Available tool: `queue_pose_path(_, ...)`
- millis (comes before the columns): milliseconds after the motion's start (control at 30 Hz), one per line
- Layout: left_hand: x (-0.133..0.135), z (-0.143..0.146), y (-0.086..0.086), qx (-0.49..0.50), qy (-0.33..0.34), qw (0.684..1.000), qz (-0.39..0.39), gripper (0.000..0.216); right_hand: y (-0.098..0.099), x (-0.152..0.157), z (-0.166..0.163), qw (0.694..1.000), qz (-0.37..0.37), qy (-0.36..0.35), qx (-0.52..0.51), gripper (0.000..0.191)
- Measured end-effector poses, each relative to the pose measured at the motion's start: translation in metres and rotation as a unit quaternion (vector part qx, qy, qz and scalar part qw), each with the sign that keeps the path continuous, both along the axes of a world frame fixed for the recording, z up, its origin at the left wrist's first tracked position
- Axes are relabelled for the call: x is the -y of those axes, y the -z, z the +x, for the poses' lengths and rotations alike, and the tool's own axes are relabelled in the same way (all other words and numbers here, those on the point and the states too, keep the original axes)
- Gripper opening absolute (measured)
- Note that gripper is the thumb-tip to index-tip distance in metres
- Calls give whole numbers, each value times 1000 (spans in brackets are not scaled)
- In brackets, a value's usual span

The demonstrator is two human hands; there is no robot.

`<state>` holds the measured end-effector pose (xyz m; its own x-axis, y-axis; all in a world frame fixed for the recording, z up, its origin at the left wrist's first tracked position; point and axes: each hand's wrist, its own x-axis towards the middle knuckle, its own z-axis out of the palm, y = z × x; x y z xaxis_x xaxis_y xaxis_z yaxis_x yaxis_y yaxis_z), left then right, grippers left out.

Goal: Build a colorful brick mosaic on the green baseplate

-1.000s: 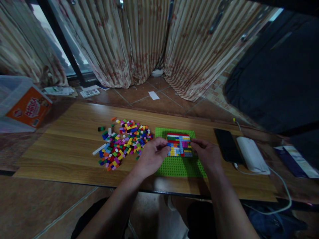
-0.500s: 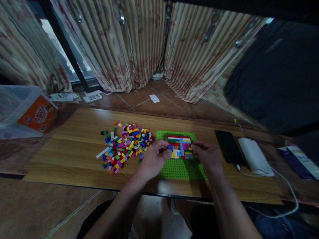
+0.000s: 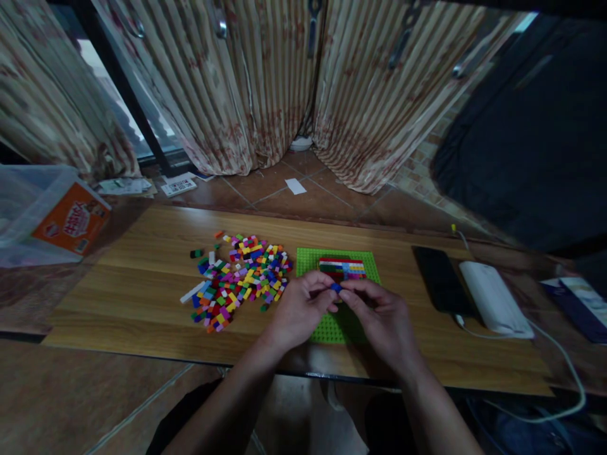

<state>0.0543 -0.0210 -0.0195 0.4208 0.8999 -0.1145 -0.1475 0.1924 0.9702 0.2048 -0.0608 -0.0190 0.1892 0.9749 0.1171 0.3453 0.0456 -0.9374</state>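
A green baseplate (image 3: 308, 258) lies on the wooden table (image 3: 142, 272) with a patch of coloured bricks (image 3: 342, 266) built on its far half. My left hand (image 3: 298, 311) and my right hand (image 3: 382, 319) meet above the plate's middle. Both pinch a small blue brick (image 3: 336, 287) between their fingertips. My hands cover the near part of the built patch. A heap of loose coloured bricks (image 3: 239, 272) spreads to the left of the plate, close to my left hand.
A black phone (image 3: 439, 278) and a white power bank (image 3: 493, 296) with a cable (image 3: 559, 379) lie at the right. A clear plastic box with an orange label (image 3: 71, 218) stands at the far left. Curtains (image 3: 265, 82) hang behind the table.
My hands have left the sides of the built patch and come together over the plate, now pinching a small blue brick. The camera has shifted slightly.
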Motion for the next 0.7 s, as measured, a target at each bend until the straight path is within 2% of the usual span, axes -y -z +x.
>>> queue_pose_path(167, 4, 3, -1, 5, 11, 1000, -5, 7, 0, 0, 11, 1000, 2, -15, 21, 20)
queue_pose_path(267, -1, -2, -2, -9, -4, 1000, 12, 10, 0, 0, 30, 998, 11, 17, 53, 23)
queue_pose_path(367, -11, -15, -3, -24, -66, 997, 15, 12, 2, 0, 51, 993, 6, 47, 106, 22)
queue_pose_path(500, -22, -29, -5, -39, -151, 988, 22, 13, 7, -1, 63, 986, 3, 26, 167, 19)
queue_pose_path(700, -21, -29, -3, -48, -131, 990, 33, 14, 16, -10, 53, 982, 24, -2, 189, 15)
